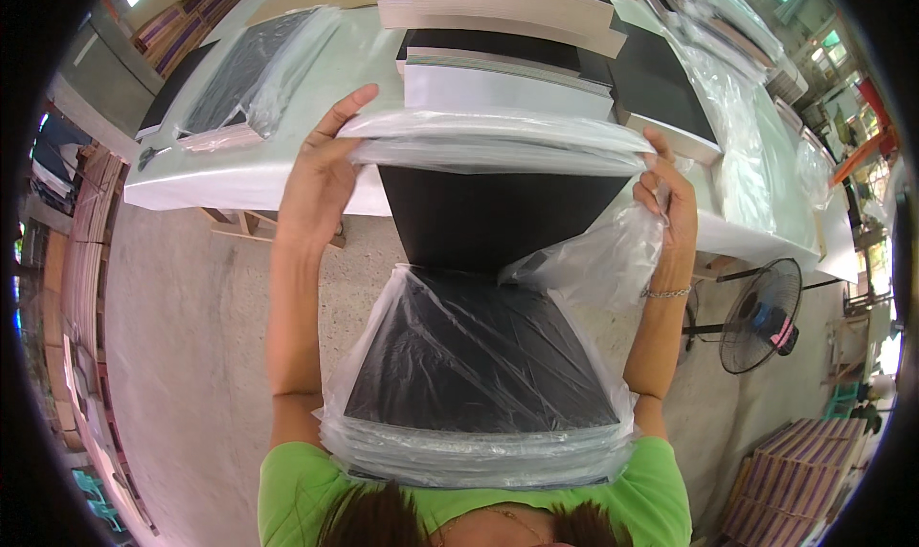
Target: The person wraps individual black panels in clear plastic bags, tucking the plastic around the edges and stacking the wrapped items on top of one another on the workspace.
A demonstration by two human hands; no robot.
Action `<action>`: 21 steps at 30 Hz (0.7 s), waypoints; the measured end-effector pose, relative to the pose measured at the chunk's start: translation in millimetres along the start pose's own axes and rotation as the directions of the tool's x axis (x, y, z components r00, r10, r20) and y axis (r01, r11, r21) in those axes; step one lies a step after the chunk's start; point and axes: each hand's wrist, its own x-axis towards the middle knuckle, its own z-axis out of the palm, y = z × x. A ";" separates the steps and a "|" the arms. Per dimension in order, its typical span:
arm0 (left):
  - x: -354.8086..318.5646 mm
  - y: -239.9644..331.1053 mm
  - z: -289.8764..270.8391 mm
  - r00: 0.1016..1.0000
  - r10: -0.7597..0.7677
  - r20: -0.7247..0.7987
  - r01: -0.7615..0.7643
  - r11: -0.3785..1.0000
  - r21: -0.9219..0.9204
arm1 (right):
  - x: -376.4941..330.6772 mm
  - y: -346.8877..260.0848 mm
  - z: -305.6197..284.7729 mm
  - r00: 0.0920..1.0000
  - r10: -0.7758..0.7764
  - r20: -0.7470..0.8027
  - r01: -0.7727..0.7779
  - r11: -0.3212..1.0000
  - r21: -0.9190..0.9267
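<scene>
My left hand [321, 178] is at the left end of a gathered clear plastic bag [498, 145], its thumb against the plastic and one finger stretched past it. At the other end, my right hand [673, 188] has its fingers curled round the plastic, and a loose flap hangs below it. The gathered band runs across the far end of a flat black board [498, 212]. Closer to my body lies a stack of black boards wrapped in clear plastic [479, 356], several layers showing at its near edge. What supports it is hidden.
Ahead, a white-covered table [258, 188] carries stacked black boards [503, 54], another black stack [661, 88] and a plastic-wrapped black board [249, 73]. A standing fan [763, 315] is at the right, with bundled boards [795, 480] on the floor below it.
</scene>
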 end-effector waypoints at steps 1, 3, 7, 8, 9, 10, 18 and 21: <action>-1.1 0.2 -0.3 0.993 -0.112 0.025 0.114 0.977 -0.181 | -0.4 4.0 -9.3 0.994 0.088 0.061 -0.097 0.981 0.166; -4.6 -8.8 -12.2 0.961 -0.236 0.146 0.274 0.889 -0.368 | -8.1 18.7 -27.9 0.977 0.141 0.158 -0.173 0.961 0.215; -30.3 -79.6 -96.7 0.871 -0.316 0.377 0.464 0.782 -0.417 | -28.9 68.6 -93.1 0.934 0.320 0.158 -0.334 0.941 0.063; -42.6 -92.0 -100.0 0.882 -0.407 0.236 0.468 0.815 -0.343 | -37.8 81.8 -111.2 0.931 0.323 0.168 -0.332 0.943 0.028; -52.7 -101.9 -98.6 0.864 -0.486 0.128 0.501 0.811 -0.303 | -43.1 88.9 -124.6 0.884 0.367 0.290 -0.341 0.930 -0.138; -62.3 -110.8 -94.4 0.833 -0.553 0.015 0.536 0.802 -0.264 | -51.2 97.0 -136.8 0.863 0.418 0.284 -0.363 0.904 -0.228; -97.4 -178.5 -104.8 0.725 -0.687 -0.054 0.688 0.726 -0.008 | -97.9 150.7 -134.5 0.746 0.665 -0.033 -0.632 0.691 -0.350; -82.3 -203.0 -103.0 0.810 -0.559 -0.178 0.582 0.728 0.362 | -89.7 177.2 -164.6 0.839 0.446 -0.310 -0.543 0.668 -0.509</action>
